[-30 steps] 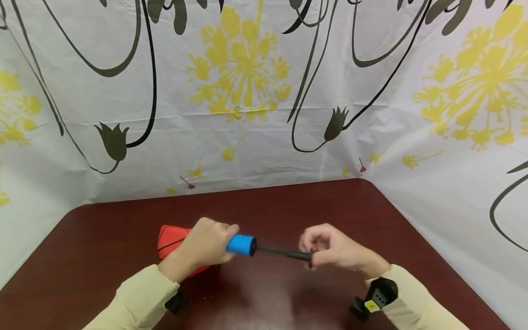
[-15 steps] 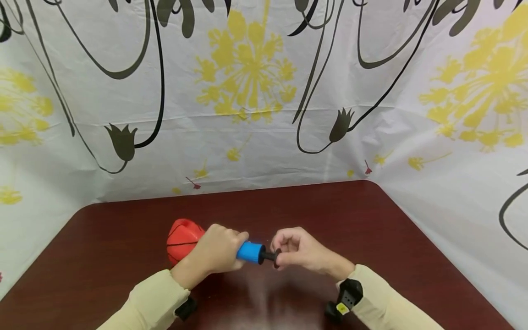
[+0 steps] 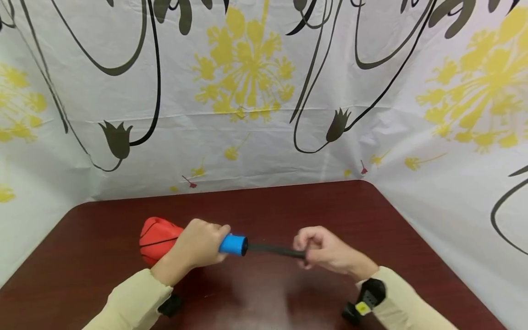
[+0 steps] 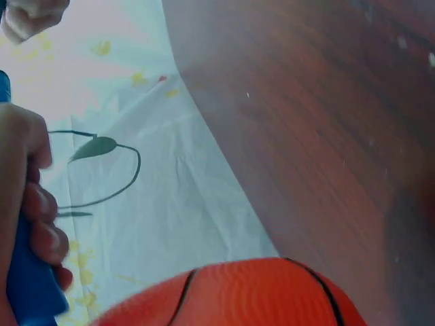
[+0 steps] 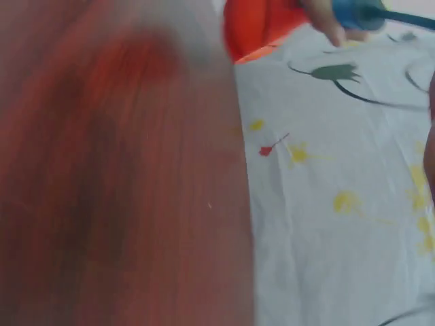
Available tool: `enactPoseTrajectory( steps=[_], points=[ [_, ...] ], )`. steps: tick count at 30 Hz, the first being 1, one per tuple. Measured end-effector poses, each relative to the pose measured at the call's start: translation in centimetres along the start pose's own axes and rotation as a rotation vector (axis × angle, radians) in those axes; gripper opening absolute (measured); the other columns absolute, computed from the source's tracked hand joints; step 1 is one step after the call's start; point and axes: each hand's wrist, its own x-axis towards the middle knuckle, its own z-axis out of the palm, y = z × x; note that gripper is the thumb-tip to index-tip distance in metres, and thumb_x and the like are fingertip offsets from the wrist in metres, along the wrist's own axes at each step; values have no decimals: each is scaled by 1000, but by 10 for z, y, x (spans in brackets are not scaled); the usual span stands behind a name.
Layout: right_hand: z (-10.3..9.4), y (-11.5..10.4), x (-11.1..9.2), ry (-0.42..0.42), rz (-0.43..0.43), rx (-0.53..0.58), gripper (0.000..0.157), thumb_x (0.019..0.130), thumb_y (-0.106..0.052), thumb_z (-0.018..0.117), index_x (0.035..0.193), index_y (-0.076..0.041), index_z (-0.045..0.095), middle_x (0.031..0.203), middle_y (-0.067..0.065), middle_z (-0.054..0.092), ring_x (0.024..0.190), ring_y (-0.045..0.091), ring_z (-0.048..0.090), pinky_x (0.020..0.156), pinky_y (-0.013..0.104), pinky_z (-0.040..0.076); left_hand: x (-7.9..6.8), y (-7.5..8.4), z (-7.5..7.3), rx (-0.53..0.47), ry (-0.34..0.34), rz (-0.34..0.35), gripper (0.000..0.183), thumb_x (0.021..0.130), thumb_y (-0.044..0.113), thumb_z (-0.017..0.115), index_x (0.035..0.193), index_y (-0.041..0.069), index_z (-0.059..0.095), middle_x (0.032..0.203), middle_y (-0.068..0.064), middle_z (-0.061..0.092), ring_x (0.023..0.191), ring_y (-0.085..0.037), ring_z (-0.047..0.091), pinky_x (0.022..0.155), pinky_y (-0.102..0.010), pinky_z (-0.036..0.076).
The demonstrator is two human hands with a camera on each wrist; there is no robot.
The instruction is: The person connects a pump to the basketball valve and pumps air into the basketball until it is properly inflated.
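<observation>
My left hand (image 3: 198, 245) grips the blue barrel of a hand pump (image 3: 233, 244), fingers wrapped round it in the left wrist view. A red ball with black lines (image 3: 158, 240), like a small basketball and not fully round, sits at the pump's far end behind that hand; the joint between them is hidden. From the barrel's other end a long stretch of black rod sticks out toward the right. My right hand (image 3: 327, 251) pinches the handle at the rod's end. In the left wrist view the ball (image 4: 231, 299) bulges at the bottom.
Pump and ball are held above a dark reddish-brown table (image 3: 264, 206). A white sheet (image 3: 173, 151) printed with yellow flowers and dark stems hangs behind and at both sides. A black wrist device (image 3: 373, 293) sits on the right sleeve.
Half a second ago the rod was pushed almost fully into the barrel. Now my right hand has drawn it out to the right, while my left hand, pump and ball have shifted left.
</observation>
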Motion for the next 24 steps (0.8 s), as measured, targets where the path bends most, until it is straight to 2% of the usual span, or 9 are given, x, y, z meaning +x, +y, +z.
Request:
enactPoseTrajectory(
  steps=[4,7,10,13,16,19,21,24],
  points=[
    [11,20,32,42,20,-192,24,80,-9,62,81,9,46,84,-3,53,71,7,58,60,24,50,-2,3,-3,41,-38,-10,29,58,27,71,67,11,49,52,4,47,40,-7,39,39,-22,33],
    [17,28,47,64,18,-265,31,80,-14,63,82,13,47,81,-2,55,68,6,57,58,25,49,0,6,-3,34,-59,-15,28,59,27,71,68,11,50,52,4,48,40,-6,38,39,-21,33],
    [19,25,44,95,62,-221,28,80,-12,63,85,11,48,83,-1,55,70,7,58,60,24,49,2,7,-2,-5,-52,10,27,61,27,70,69,12,50,52,5,48,40,-5,38,39,-20,32],
    [16,16,31,109,91,-125,14,81,-7,61,87,3,53,86,-1,56,73,8,59,62,23,49,1,3,-1,-35,-1,33,27,61,26,70,69,12,48,51,6,47,40,-4,39,39,-19,32],
    [9,4,14,81,71,-38,7,83,-6,57,86,-4,51,85,0,55,73,9,57,61,20,46,-3,-3,-1,-23,52,24,30,59,25,72,69,12,47,52,6,48,40,-5,40,39,-20,33],
    [2,-4,-1,53,59,11,7,85,-8,54,84,-4,48,83,0,54,72,9,55,57,18,40,-5,-7,-1,-5,65,10,32,58,26,73,69,12,46,53,5,50,40,-5,42,39,-21,34],
    [1,-3,0,46,46,7,12,86,-11,54,83,-3,46,83,1,53,71,9,54,57,18,39,-5,-7,0,-5,62,9,32,58,27,73,69,12,47,54,5,51,40,-5,42,39,-21,34],
    [5,4,17,66,27,-63,17,84,-11,58,81,0,46,83,0,52,71,9,57,58,20,45,0,-4,3,-19,77,9,31,57,27,73,69,11,48,54,5,52,41,-6,43,40,-21,35]
  ],
)
